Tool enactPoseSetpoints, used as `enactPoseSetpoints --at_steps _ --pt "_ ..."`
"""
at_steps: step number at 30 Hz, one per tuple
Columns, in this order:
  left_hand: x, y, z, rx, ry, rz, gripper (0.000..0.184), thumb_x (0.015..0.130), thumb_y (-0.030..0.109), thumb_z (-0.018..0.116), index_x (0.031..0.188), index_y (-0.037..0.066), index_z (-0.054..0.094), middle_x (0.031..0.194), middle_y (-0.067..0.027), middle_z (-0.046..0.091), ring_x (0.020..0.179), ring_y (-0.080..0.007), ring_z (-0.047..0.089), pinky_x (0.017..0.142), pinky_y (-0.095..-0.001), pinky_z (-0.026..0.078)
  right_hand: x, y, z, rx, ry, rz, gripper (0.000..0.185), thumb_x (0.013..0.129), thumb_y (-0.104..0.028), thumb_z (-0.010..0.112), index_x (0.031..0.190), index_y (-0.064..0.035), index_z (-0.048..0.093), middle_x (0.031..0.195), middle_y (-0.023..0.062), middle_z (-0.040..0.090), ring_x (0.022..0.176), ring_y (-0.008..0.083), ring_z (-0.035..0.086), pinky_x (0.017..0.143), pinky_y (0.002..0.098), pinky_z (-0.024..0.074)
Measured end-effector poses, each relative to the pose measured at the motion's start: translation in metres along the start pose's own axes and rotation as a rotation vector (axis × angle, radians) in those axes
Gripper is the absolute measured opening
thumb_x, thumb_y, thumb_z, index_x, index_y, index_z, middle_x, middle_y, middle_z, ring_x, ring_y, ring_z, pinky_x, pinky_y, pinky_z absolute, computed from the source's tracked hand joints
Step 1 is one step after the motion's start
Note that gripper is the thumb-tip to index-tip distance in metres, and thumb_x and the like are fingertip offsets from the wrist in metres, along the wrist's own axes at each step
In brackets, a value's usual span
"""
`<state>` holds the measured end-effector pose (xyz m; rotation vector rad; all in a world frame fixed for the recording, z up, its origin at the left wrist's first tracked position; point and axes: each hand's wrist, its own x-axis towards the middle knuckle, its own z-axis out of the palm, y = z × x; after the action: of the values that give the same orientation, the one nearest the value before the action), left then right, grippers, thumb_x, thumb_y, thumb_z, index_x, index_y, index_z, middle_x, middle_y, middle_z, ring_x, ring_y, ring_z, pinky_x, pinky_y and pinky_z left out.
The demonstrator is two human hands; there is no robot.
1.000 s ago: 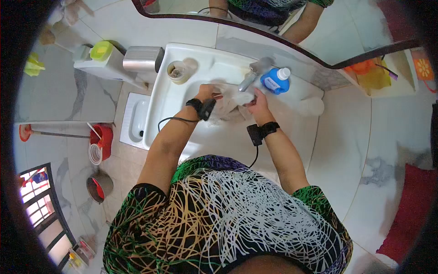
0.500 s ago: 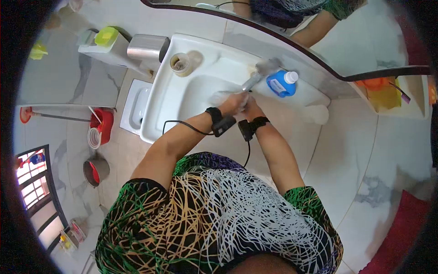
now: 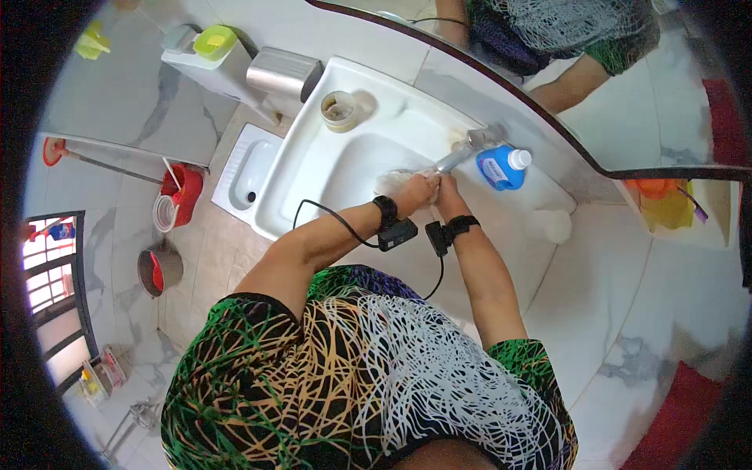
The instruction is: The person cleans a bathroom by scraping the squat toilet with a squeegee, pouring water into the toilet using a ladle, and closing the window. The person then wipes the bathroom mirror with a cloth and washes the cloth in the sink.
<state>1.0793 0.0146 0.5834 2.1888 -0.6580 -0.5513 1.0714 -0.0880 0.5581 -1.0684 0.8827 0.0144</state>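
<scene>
Both hands are together under the spout of the faucet [image 3: 454, 160], over the white washbasin [image 3: 356, 160]. My left hand [image 3: 419, 194] is closed, its fingers curled near the spout's end. Beside its knuckles in the bowl lies a whitish, blurry patch [image 3: 394, 182]; whether it is cloth, foam or splashing water I cannot tell. Close against the left hand, my right hand [image 3: 449, 196] is closed too, with its fingertips partly hidden. What the fingers hold, if anything, does not show. A blue bottle with a white cap [image 3: 500, 167] stands right of the faucet.
On the basin's left ledge stands a small round tub [image 3: 339, 111]. A metal dispenser box [image 3: 283, 73] and a white bin with a green lid [image 3: 215, 47] are beyond. A mirror [image 3: 611, 110] hangs over the back edge. A squat toilet [image 3: 249, 168] and red bucket [image 3: 182, 188] are left.
The view has shifted, so the scene sits slightly farther right and lower. Both hands stay together under the spout, with small changes in finger position.
</scene>
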Motion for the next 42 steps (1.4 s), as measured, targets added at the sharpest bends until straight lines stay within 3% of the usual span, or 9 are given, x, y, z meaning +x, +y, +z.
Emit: enactPoseSetpoints --at_steps 9,16,17,19,22,26,37,40,42 --pt "0.028 -0.093 -0.037 0.179 -0.206 0.260 0.019 0.075 0.016 0.048 0.076 0.004 0.063 0.072 -0.0164 0.061 0.064 -0.0315 0.059 0.058 -0.0371 0.049 -0.004 0.002 -0.023 -0.626 0.144 -0.303 0.022 0.075 -0.022 0.058 0.084 -0.0017 0.056 0.071 0.0051 0.055 0.061 0.0163 0.055 0.053 0.0289 0.0432" --pt "0.002 -0.062 -0.028 -0.392 -0.044 0.209 0.038 0.051 0.017 0.074 0.084 0.002 0.060 0.063 -0.0068 0.059 0.057 -0.0159 0.055 0.050 -0.0300 0.046 -0.008 0.011 -0.046 0.238 -0.159 0.268 0.022 0.085 -0.023 0.046 0.091 -0.0041 0.054 0.085 0.0059 0.055 0.079 0.0189 0.055 0.066 0.0329 0.0471" --pt "0.009 -0.057 -0.018 -0.636 -0.331 -0.198 0.040 0.046 0.012 0.074 0.082 0.001 0.058 0.064 -0.0056 0.058 0.058 -0.0134 0.053 0.049 -0.0301 0.045 -0.017 0.007 -0.037 0.281 -0.228 0.258 0.022 0.085 -0.024 0.046 0.092 -0.0036 0.053 0.086 0.0062 0.055 0.079 0.0189 0.055 0.067 0.0331 0.0469" --pt "0.059 -0.156 0.128 -0.296 -0.424 0.210 0.047 0.039 0.005 0.075 0.082 0.000 0.057 0.072 -0.0078 0.059 0.060 -0.0178 0.054 0.054 -0.0308 0.046 -0.036 -0.005 -0.019 0.364 -0.301 0.287 0.024 0.086 -0.024 0.045 0.094 -0.0026 0.053 0.087 0.0068 0.055 0.080 0.0191 0.055 0.068 0.0335 0.0464" --pt "0.017 -0.036 0.057 -0.991 -0.137 -0.163 0.033 0.077 0.032 0.052 0.086 0.001 0.056 0.081 -0.0132 0.058 0.070 -0.0315 0.057 0.061 -0.0388 0.046 -0.052 -0.020 -0.006 0.446 -0.302 0.334 0.027 0.086 -0.025 0.045 0.097 -0.0010 0.052 0.089 0.0078 0.055 0.081 0.0194 0.054 0.070 0.0342 0.0457" --pt "-0.004 0.012 -0.018 -0.174 -0.123 0.002 0.038 0.087 0.032 0.034 0.089 0.000 0.055 0.077 -0.0206 0.058 0.070 -0.0348 0.058 0.065 -0.0438 0.046 -0.057 -0.024 0.010 0.416 -0.107 0.331 0.032 0.087 -0.026 0.044 0.101 0.0010 0.051 0.092 0.0090 0.055 0.083 0.0197 0.053 0.073 0.0350 0.0448" --pt "0.063 -0.104 0.009 -0.142 0.122 -0.156 0.035 0.081 0.033 0.045 0.084 0.001 0.058 0.080 -0.0226 0.059 0.073 -0.0341 0.059 0.066 -0.0396 0.048 -0.011 -0.006 -0.057 -0.537 0.167 -0.665 0.038 0.079 -0.020 0.057 0.109 0.0002 0.048 0.098 0.0118 0.055 0.083 0.0242 0.055 0.069 0.0340 0.0439" --pt "0.069 -0.120 0.015 -0.534 0.018 -0.099 0.033 0.078 0.031 0.052 0.082 -0.001 0.060 0.078 -0.0179 0.061 0.069 -0.0262 0.061 0.063 -0.0334 0.049 -0.029 -0.021 -0.048 0.188 0.061 0.093 0.033 0.083 -0.023 0.051 0.111 -0.0059 0.049 0.100 0.0096 0.056 0.086 0.0238 0.056 0.074 0.0374 0.0442" --pt "0.057 -0.092 0.013 -0.973 -0.105 -0.248 0.033 0.076 0.030 0.056 0.081 -0.002 0.060 0.076 -0.0133 0.062 0.066 -0.0208 0.061 0.061 -0.0304 0.049 -0.006 0.008 -0.068 -0.032 -0.281 -0.011 0.036 0.086 -0.030 0.041 0.115 -0.0085 0.045 0.109 0.0105 0.051 0.096 0.0251 0.052 0.079 0.0425 0.0435"
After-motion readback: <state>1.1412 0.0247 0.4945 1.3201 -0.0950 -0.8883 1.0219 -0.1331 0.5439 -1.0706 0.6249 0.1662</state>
